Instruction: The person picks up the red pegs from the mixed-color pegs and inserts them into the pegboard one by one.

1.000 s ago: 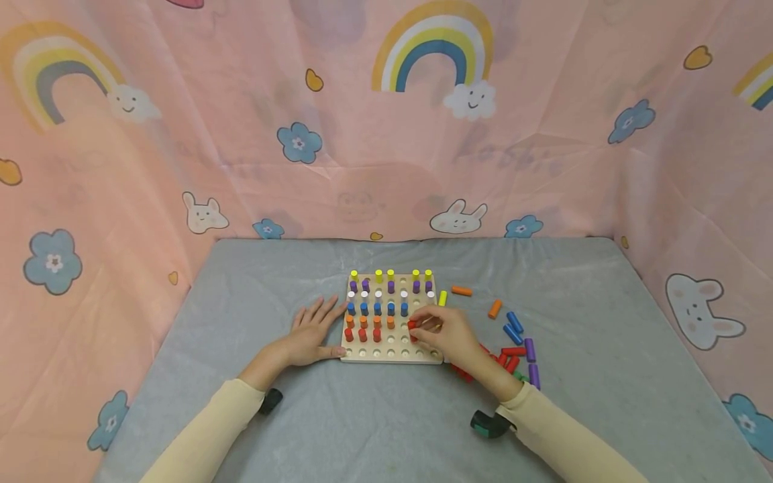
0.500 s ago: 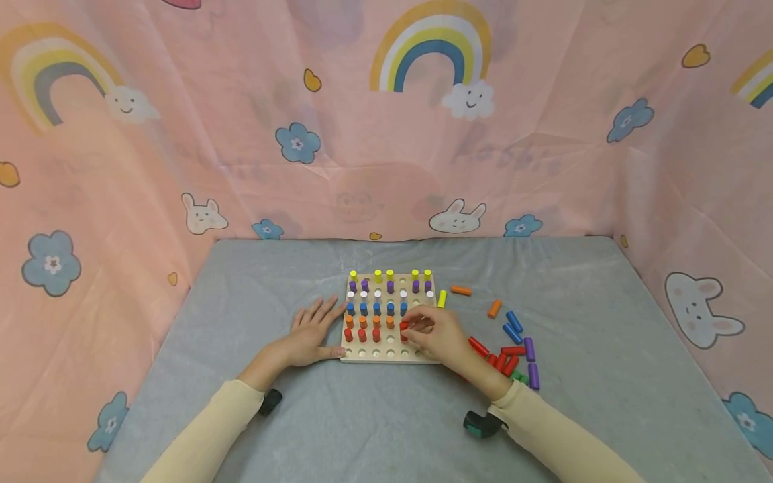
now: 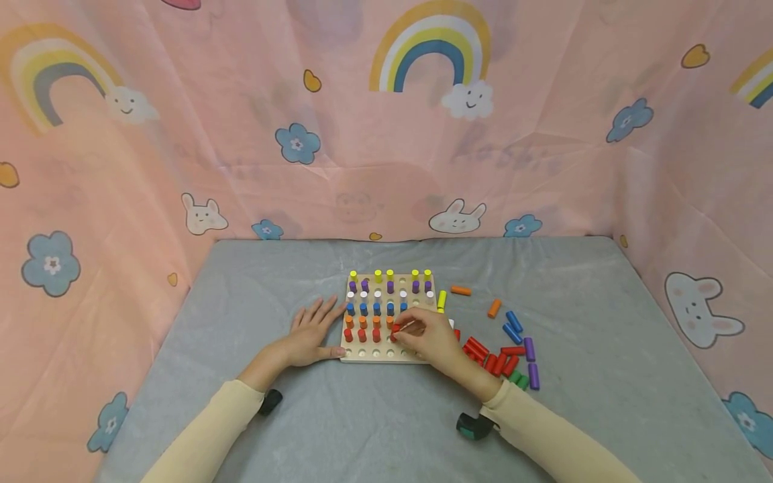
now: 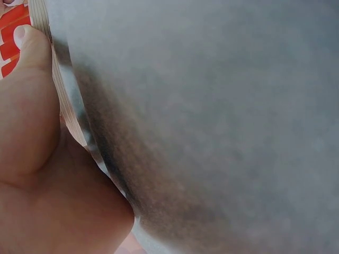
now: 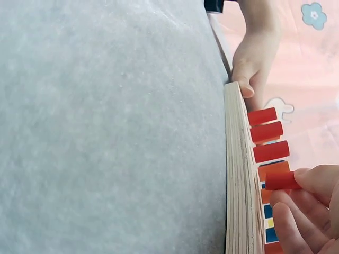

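A wooden pegboard (image 3: 370, 359) lies on the table, with rows of yellow, purple, white, blue, orange and red pegs standing in its holes. Between thumb and fingers, my right hand (image 3: 433, 341) pinches a red peg (image 5: 280, 180) over the red row, just right of the three standing red pegs (image 3: 362, 335). Whether its lower end has entered a hole cannot be told. My left hand (image 3: 306, 340) lies spread at the board's left side, fingers straight, with the thumb on the near left corner; the left wrist view shows this thumb (image 4: 36, 50) against the board's edge.
Right of the board lie several loose red pegs (image 3: 500, 363), with purple pegs (image 3: 530, 349), green pegs (image 3: 519, 380), blue pegs (image 3: 512, 332) and orange pegs (image 3: 494, 308). A yellow peg (image 3: 442, 299) lies by the board's right edge. A pink printed curtain (image 3: 362, 181) surrounds the grey table.
My right hand has moved left across the board with the red peg, towards the standing red pegs. More loose red pegs have come into sight behind it. My left hand has stayed put.
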The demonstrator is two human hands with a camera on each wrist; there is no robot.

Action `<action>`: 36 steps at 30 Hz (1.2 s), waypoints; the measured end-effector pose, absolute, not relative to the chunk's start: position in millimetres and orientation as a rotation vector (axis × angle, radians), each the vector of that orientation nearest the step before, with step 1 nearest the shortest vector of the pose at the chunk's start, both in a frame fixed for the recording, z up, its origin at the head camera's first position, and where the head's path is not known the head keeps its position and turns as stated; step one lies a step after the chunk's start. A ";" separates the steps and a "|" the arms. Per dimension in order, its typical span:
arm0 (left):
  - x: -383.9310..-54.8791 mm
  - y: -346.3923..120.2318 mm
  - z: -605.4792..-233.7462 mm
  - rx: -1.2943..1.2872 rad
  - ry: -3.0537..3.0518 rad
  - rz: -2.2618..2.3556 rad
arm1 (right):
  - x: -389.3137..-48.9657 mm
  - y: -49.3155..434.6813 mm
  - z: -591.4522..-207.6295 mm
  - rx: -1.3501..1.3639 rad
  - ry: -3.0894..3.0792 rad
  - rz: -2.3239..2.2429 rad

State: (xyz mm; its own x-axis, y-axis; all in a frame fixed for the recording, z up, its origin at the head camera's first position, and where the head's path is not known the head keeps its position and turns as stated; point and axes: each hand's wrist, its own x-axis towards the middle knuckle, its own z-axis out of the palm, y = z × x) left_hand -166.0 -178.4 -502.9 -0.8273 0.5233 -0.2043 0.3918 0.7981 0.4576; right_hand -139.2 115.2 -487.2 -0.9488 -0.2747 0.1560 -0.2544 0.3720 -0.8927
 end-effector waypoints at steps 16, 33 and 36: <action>-165.2 -178.4 -500.0 0.715 2.665 0.586 | -138.4 107.5 -490.4 -0.589 2.677 -1.588; -162.5 -178.6 -496.5 0.754 2.660 0.644 | -137.4 107.0 -491.9 -0.661 2.751 -1.500; -162.1 -178.4 -494.9 0.749 2.657 0.654 | -137.2 107.0 -491.7 -0.655 2.758 -1.482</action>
State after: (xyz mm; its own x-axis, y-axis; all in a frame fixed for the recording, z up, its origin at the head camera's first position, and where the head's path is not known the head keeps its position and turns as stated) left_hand -162.1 -178.4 -494.9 -0.8178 0.5523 -0.1619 0.4141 0.7601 0.5008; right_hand -137.2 107.0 -491.7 -0.9146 -0.3265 0.2387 -0.3793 0.4874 -0.7865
